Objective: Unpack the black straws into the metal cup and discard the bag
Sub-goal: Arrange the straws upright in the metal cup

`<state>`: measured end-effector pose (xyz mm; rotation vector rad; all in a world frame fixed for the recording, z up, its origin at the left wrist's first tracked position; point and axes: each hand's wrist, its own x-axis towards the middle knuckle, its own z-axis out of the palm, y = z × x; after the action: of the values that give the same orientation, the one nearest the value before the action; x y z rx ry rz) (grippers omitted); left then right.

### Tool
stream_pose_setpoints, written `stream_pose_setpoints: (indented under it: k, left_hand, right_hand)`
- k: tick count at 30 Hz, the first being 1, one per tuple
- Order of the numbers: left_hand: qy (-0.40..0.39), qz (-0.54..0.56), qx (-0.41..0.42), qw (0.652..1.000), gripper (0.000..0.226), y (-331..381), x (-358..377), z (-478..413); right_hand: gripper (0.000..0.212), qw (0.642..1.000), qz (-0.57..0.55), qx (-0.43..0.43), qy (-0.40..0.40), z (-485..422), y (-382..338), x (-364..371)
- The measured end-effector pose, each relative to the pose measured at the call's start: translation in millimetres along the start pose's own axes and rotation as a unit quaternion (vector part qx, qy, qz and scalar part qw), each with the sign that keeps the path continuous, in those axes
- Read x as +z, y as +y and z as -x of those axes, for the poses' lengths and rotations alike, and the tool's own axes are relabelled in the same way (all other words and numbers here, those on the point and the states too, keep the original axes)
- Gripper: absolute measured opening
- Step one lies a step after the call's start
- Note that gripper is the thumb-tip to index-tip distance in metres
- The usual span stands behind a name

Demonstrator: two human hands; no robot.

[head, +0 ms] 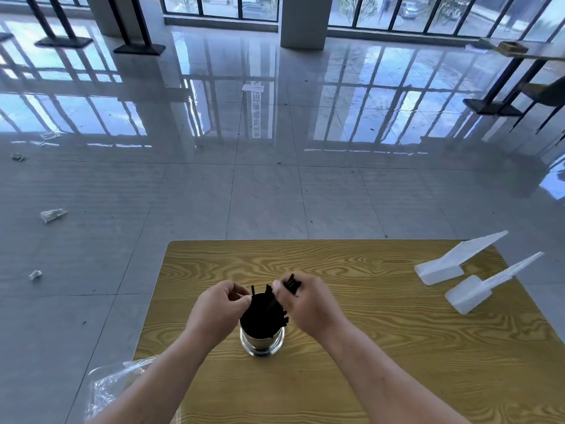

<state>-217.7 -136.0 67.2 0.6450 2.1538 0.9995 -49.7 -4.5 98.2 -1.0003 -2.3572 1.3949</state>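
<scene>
The right hand (305,304) clasps a small bunch of black straws (264,313) just above the metal cup (262,342), their ends poking out past its fingers. The left hand (221,310) curls at the cup's left rim; whether it pinches a straw or the rim, I cannot tell. Most straws already stand in the cup, so unpacking looks nearly done. The clear bag (113,384) lies near-left of the cup at the edge of the table (367,347), not yet discarded. Two white scoops (452,264) lie far right of the cup.
</scene>
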Motion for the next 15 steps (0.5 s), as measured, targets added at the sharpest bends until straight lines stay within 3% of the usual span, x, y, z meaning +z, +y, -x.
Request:
stream_pose_setpoints:
  k: [3, 6, 10, 15]
  left_hand:
    - [0.007, -0.095, 0.045, 0.994, 0.004, 5.3, 2.0, 2.9]
    - [0.012, -0.175, 0.088, 0.980, 0.020, 9.0, 6.2, 0.9]
    - [-0.018, -0.229, 0.106, 0.967, 0.062, 17.5, 17.2, -12.2]
    - [-0.077, -0.283, 0.120, 0.949, 0.066, 30.2, 30.5, -31.1]
  right_hand:
    - [0.026, 0.996, 0.027, 0.048, -0.072, 2.9, 13.1, 6.3]
    - [0.026, 0.997, -0.024, 0.065, -0.018, 4.2, 25.2, -1.4]
    - [0.017, 0.997, -0.015, 0.078, 0.019, 5.5, 38.4, -7.2]
    - [0.038, 0.996, -0.018, 0.087, -0.001, 10.0, 36.8, 2.9]
